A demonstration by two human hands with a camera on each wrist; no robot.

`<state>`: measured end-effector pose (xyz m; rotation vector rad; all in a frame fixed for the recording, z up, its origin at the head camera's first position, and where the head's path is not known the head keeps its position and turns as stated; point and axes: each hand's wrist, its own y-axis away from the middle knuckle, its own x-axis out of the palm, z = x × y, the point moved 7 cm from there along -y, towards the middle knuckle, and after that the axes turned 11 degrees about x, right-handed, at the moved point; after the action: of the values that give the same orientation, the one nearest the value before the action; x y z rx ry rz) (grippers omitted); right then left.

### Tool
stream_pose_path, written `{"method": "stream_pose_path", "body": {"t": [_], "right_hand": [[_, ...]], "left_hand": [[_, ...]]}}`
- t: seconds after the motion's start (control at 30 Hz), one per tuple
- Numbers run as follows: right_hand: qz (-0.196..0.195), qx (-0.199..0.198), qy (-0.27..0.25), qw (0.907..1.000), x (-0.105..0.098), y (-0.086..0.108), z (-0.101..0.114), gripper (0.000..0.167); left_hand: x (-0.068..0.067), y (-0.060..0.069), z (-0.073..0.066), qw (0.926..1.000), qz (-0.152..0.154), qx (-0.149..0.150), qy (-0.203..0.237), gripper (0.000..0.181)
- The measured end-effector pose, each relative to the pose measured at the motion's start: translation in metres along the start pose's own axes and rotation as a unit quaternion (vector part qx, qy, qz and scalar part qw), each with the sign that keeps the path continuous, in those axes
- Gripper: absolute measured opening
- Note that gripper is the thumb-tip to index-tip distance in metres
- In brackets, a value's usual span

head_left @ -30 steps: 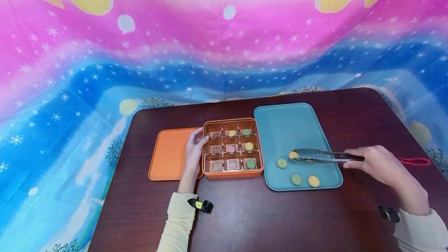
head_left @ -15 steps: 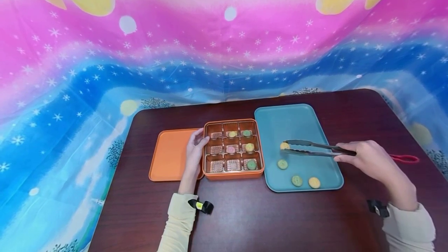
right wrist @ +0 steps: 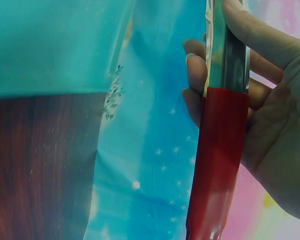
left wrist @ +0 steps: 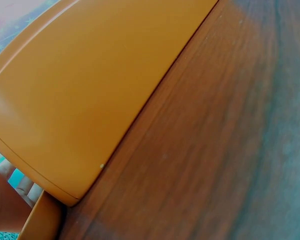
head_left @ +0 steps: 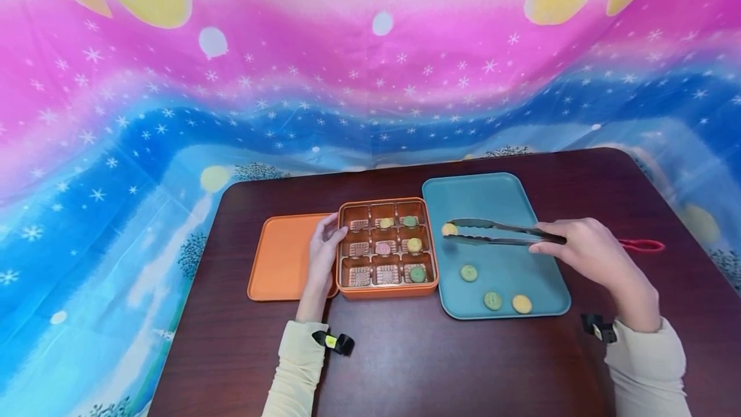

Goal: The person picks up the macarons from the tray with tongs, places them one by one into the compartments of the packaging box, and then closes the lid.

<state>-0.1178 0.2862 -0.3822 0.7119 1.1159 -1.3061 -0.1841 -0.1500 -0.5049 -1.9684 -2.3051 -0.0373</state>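
Observation:
In the head view, my right hand [head_left: 585,250] holds metal tongs [head_left: 494,223] by the middle. Their tips pinch a yellow round cookie [head_left: 449,229] above the left part of the teal tray [head_left: 480,195]. The right wrist view shows the tongs' red handle end [right wrist: 219,160] below the fingers. My left hand [head_left: 323,246] grips the left side of an orange box [head_left: 386,292], thumb at the rim. Inside are nine-pocket dividers with a pink cookie [head_left: 383,248] and several yellow and green ones on the middle and right. The box wall [left wrist: 95,95] fills much of the left wrist view.
Two green cookies, one nearer [head_left: 493,301] and one farther [head_left: 469,273], and a yellow cookie [head_left: 521,304] lie on the tray. An orange lid [head_left: 280,256] lies left of the box, partly behind the left hand. A patterned cloth [head_left: 370,82] hangs behind the dark wooden table [head_left: 393,352].
My right hand has carried the tongs and the yellow cookie leftward and toward the far side over the tray, nearer the box. The left hand stays at the box.

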Motion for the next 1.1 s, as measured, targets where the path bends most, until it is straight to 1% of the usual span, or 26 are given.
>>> {"method": "stream_pose_path", "body": {"t": [0.13,0.43,0.63,0.87,1.1], "right_hand": [[0.009,0.000,-0.011,0.9999,0.003,-0.007,0.010,0.047],[0.040,0.006,-0.026,0.9988,0.010,-0.019,0.031,0.048],[0.061,-0.004,-0.021,0.9979,0.015,-0.028,0.047,0.049],[0.086,-0.013,-0.017,0.9961,0.023,-0.038,0.063,0.047],[0.083,-0.032,-0.024,0.9957,0.028,-0.044,0.074,0.045]], "left_hand": [[0.000,0.000,-0.001,0.9999,-0.001,-0.002,-0.013,0.048],[0.000,-0.001,0.001,1.0000,0.000,-0.002,-0.008,0.050],[0.000,0.000,0.002,1.0000,-0.003,-0.005,-0.002,0.047],[-0.001,-0.001,0.003,0.9998,-0.008,-0.009,-0.013,0.047],[-0.001,-0.002,0.001,0.9999,-0.014,0.000,-0.010,0.046]]}}
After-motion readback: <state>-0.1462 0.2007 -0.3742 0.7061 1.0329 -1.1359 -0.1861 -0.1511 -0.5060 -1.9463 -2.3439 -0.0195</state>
